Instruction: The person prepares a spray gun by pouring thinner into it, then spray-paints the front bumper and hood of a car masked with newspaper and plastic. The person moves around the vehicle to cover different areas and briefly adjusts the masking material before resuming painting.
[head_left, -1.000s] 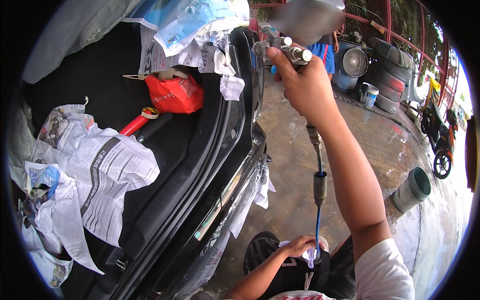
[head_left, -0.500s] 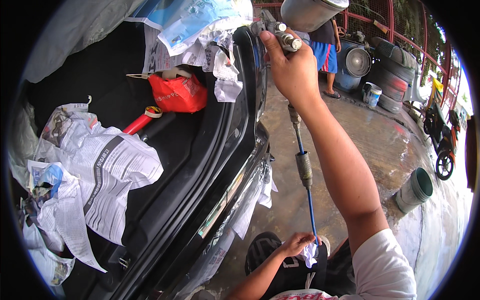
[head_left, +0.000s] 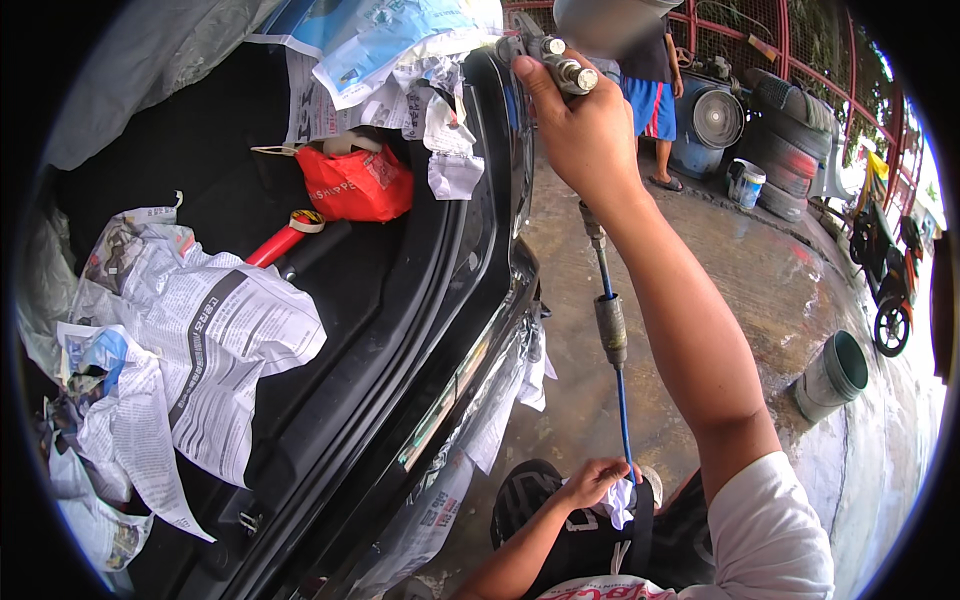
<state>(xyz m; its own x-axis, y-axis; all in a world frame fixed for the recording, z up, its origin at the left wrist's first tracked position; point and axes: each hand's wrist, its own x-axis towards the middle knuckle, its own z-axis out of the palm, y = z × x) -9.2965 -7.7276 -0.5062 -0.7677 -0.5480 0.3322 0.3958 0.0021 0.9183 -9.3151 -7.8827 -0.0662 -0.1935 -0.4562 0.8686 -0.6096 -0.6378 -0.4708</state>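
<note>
My right hand (head_left: 592, 125) is wrapped round a metal spray gun (head_left: 572, 74), held up at the edge of a black car body (head_left: 497, 150). The gun's grey cup (head_left: 612, 22) is blurred and partly cut off by the upper rim. From below the gun, a metal coupling (head_left: 611, 330) and a thin blue hose (head_left: 624, 420) run down to my left hand (head_left: 598, 482). That hand is closed on the hose near my lap, with a crumpled white cloth or paper (head_left: 619, 503) in its fingers too. The gun's nozzle and trigger are mostly hidden.
Newspaper sheets (head_left: 230, 340) and a red bag (head_left: 358, 183) lie inside the car's dark opening. A red-handled tool (head_left: 275, 246) is beside the bag. A bucket (head_left: 832, 376) stands on the wet floor at right. Farther off are a person (head_left: 652, 95), stacked tyres (head_left: 787, 150) and a motorcycle (head_left: 884, 250).
The spray gun and my right hand have shifted slightly left and up, along the car's edge. My left hand has kept its grip on the hose, almost still.
</note>
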